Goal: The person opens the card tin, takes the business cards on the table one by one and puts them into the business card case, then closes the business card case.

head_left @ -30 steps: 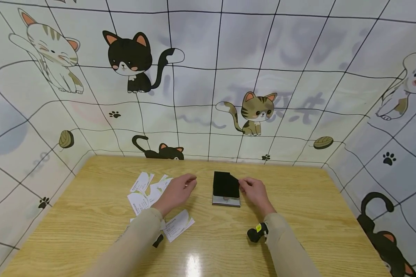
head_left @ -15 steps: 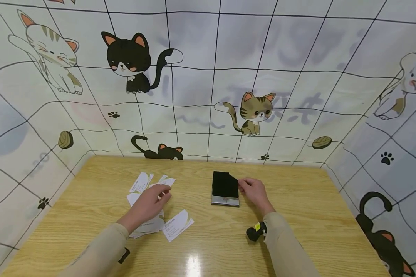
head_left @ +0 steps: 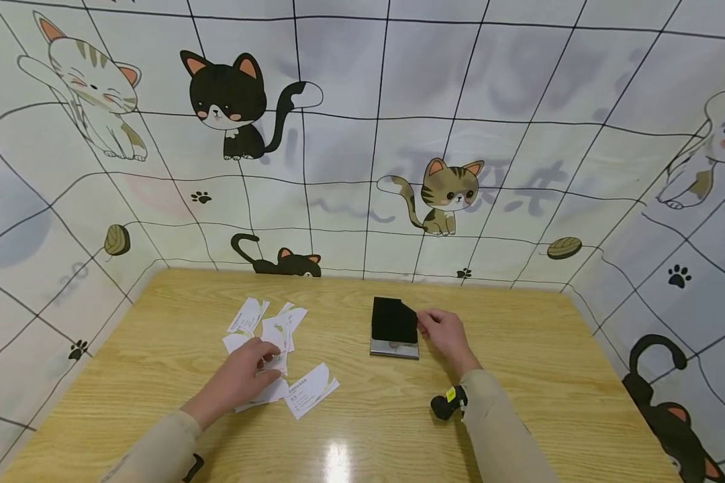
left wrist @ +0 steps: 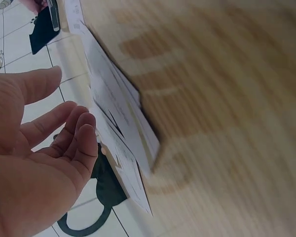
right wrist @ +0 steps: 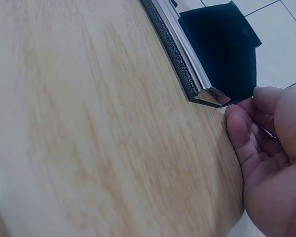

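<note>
A loose pile of white business cards (head_left: 276, 329) with green curves lies left of centre on the table. My left hand (head_left: 235, 379) hovers low over it, its fingers loosely bent. In the left wrist view the thumb stands apart from the fingers (left wrist: 71, 140), with nothing between them; the cards (left wrist: 113, 89) lie beyond. An open business card case (head_left: 394, 322) lies right of centre, its black lid raised and its silvery metal edge facing me. My right hand (head_left: 447, 335) pinches the right edge of the lid (right wrist: 219, 49) between thumb and fingers.
One group of cards (head_left: 310, 391) lies fanned slightly apart, nearer the front. Wood-grain table (head_left: 368, 416) stretches around case and cards. A cat-print cloth wall (head_left: 338, 147) encloses the back and sides. A small black device with a yellow mark (head_left: 449, 404) sits at the right wrist.
My left hand has moved left and toward me, from beside the case to over the cards, uncovering some of them. My right hand has stayed at the case lid.
</note>
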Action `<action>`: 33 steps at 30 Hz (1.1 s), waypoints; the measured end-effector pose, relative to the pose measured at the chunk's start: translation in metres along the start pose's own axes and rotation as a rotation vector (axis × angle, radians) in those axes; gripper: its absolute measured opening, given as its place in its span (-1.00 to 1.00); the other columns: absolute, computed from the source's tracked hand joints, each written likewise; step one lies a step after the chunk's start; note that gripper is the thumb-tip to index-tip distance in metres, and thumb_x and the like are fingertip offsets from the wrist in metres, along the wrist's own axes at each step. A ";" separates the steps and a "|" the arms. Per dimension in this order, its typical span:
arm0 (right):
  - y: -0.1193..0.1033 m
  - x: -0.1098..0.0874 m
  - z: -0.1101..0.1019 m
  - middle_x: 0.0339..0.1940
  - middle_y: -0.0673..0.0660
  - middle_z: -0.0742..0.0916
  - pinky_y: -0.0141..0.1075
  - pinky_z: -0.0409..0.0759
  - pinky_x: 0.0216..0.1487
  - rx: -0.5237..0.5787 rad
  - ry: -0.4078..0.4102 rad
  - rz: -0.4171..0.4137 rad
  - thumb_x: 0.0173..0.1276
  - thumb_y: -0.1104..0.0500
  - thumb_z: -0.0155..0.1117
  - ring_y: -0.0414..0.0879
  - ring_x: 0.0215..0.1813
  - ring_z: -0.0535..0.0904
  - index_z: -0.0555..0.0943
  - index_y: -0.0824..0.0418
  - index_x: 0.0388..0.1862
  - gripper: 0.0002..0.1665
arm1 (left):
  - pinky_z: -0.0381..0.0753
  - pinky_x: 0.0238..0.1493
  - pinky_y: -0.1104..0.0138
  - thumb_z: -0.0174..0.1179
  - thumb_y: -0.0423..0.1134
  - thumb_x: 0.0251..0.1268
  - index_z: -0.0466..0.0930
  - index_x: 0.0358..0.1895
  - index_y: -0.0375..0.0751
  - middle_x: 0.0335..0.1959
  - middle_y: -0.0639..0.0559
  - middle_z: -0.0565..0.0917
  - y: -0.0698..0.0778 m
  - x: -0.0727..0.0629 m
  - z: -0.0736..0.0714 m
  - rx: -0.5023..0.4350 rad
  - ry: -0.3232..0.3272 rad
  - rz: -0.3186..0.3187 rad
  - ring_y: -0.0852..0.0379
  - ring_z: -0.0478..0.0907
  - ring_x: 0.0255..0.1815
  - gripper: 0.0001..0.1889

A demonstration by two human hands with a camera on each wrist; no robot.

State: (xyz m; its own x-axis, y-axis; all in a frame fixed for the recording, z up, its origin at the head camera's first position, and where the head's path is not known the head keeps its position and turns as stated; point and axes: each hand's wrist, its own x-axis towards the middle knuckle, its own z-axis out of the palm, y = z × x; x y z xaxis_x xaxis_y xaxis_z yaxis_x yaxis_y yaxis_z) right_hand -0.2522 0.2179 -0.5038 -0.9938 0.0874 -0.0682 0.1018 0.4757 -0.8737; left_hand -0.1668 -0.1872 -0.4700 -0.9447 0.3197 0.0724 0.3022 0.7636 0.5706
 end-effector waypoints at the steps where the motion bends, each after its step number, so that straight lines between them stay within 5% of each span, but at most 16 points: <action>1: 0.000 0.000 0.000 -0.42 0.09 0.71 -0.26 0.54 -0.17 -0.002 0.001 -0.002 0.62 0.08 0.17 -0.09 -0.36 0.59 0.71 0.27 -0.30 -0.65 | 0.57 -0.17 0.24 0.43 -0.35 0.24 0.67 0.00 -0.29 -0.21 0.03 0.58 -0.002 -0.002 -0.001 0.009 -0.001 -0.005 0.13 0.51 -0.22 -0.72; 19: 0.002 0.001 0.000 -0.39 0.09 0.72 -0.26 0.55 -0.16 -0.006 0.000 0.003 0.63 0.07 0.16 -0.10 -0.34 0.60 0.73 0.27 -0.25 -0.65 | 0.49 -0.24 0.29 0.67 -0.25 -0.14 0.61 -0.24 -0.21 -0.31 0.05 0.50 -0.034 -0.031 -0.026 0.099 -0.058 -0.079 0.16 0.40 -0.31 -0.58; 33: 0.002 -0.001 0.000 -0.38 0.11 0.73 -0.30 0.56 -0.20 0.002 0.010 0.014 0.62 0.08 0.18 -0.11 -0.33 0.60 0.72 0.28 -0.25 -0.66 | 0.42 -0.22 0.29 0.71 -0.27 -0.32 0.54 -0.28 -0.17 -0.32 0.04 0.45 -0.043 -0.033 -0.031 0.087 -0.101 -0.103 0.13 0.34 -0.29 -0.48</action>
State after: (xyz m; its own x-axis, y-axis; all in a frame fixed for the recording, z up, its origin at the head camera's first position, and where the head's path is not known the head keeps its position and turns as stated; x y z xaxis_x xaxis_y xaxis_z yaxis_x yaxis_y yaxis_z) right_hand -0.2514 0.2185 -0.5053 -0.9918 0.1033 -0.0759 0.1160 0.4724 -0.8737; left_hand -0.1522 -0.2481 -0.4722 -0.9550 0.2886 -0.0677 0.2184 0.8395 0.4976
